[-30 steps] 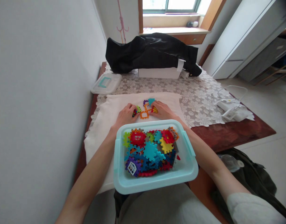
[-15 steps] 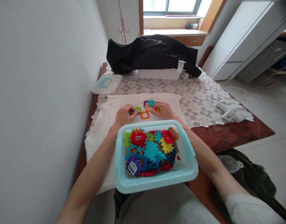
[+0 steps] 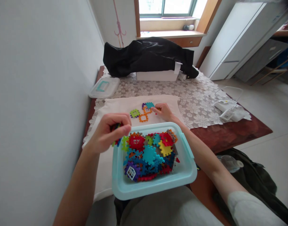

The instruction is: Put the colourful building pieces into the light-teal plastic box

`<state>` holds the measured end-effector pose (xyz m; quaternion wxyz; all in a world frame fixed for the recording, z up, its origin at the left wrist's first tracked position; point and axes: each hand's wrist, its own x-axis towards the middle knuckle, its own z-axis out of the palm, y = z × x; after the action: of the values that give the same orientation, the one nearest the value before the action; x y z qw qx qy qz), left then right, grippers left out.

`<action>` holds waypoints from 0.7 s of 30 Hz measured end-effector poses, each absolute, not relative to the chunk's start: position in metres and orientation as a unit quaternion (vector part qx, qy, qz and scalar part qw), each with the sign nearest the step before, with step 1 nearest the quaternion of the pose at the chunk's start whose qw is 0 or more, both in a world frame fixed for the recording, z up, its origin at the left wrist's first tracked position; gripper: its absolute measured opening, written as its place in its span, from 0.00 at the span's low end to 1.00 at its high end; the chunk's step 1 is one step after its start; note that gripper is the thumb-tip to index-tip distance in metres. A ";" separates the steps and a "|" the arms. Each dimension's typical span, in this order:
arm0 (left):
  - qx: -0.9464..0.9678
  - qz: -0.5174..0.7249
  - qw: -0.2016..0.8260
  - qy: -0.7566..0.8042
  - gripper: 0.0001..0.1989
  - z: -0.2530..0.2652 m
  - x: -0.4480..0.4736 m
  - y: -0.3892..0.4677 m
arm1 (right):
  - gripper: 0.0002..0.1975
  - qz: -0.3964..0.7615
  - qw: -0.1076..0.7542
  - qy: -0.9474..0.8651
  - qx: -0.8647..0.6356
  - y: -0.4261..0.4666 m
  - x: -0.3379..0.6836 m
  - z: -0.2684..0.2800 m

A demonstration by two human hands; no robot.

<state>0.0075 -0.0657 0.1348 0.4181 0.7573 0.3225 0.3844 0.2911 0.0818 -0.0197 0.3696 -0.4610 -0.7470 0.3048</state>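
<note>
My left hand (image 3: 108,130) is closed around a few interlocking toy building pieces (image 3: 117,142) in red, blue and green, raised beside the tub's left rim. The light-blue plastic tub (image 3: 155,186) holds many toothed pieces, among them a red one (image 3: 136,142), a turquoise one (image 3: 149,153) and a purple one with a white window (image 3: 131,171). Over the white cloth, my right hand (image 3: 164,112) curls around small red and orange pieces, mostly hidden by its fingers. Its fingertips are close to an orange window piece (image 3: 147,110). A green piece (image 3: 135,113) and an orange frame (image 3: 143,118) lie to the left.
A white cloth (image 3: 120,102) covers part of the floral tablecloth (image 3: 198,110). The tub's lid (image 3: 105,88) lies at the far left by the wall. Black fabric (image 3: 148,56) drapes over a white box at the back. A white device with a cable (image 3: 225,108) sits at right.
My left hand has moved back and left from the green piece to the tub's left rim, carrying its pieces. My right hand stays by the orange window piece. The view has shifted slightly.
</note>
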 end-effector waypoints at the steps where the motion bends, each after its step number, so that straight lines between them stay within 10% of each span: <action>1: 0.789 0.339 0.400 0.321 0.16 0.145 0.012 -0.080 | 0.35 0.343 0.403 -0.721 -0.448 0.080 0.295 -0.012; 5: 0.851 0.249 0.348 0.304 0.05 0.161 0.033 -0.125 | 0.34 0.451 0.476 -0.691 -0.306 0.044 0.316 0.049; 10: 0.863 0.191 0.295 0.362 0.07 0.146 0.052 -0.142 | 0.27 0.415 0.328 -0.820 -0.219 -0.048 0.321 0.120; 15: 0.860 0.137 0.294 0.395 0.15 0.133 0.059 -0.143 | 0.21 0.289 0.221 -0.900 -0.238 -0.093 0.305 0.117; 21: 0.830 0.249 0.334 0.371 0.11 0.133 0.044 -0.139 | 0.17 0.396 0.280 -0.842 -0.237 -0.086 0.317 0.120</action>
<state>0.0438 -0.1389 0.1327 0.3341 0.8297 0.3714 0.2490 0.3166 -0.0857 0.1197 0.2804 -0.2368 -0.8415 0.3964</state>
